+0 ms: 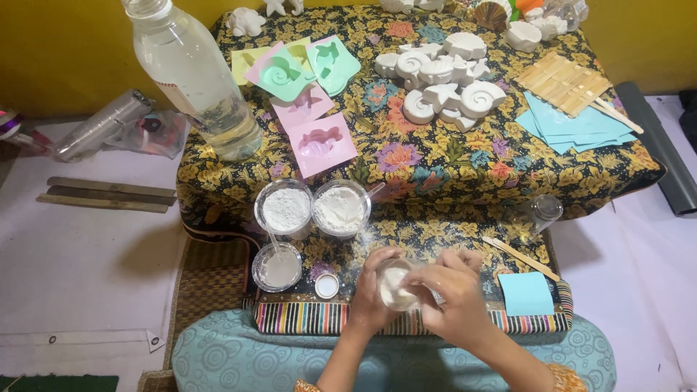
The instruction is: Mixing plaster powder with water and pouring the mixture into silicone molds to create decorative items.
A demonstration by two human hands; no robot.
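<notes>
Here we hold a small clear cup [396,284] of white, pasty mix near the front edge of the low table [465,163], just above the striped border of its flowered cloth. Our left hand [372,294] wraps around the cup's side, and our right hand [454,294] closes over its rim with the fingers pinched, though we cannot tell what they grip. The risk, as we judge it, is a spill: the cup is held in the air and tilted slightly, so a firm stir could slop wet paste onto the cloth or our lap. Two round tubs of dry white powder [314,207] stand just beyond the hands, and a careless elbow could knock them and dust everything. A third tub [276,267] with cloudy liquid and a stick sits at the front left, beside a small white cap [327,286]. A tall clear plastic bottle [192,76] stands at the left edge, top-heavy. Farther back lie soft pink and green moulds [305,94], chalky white shell casts [443,80], flat wooden sticks [566,83] and blue paper squares [573,123].
</notes>
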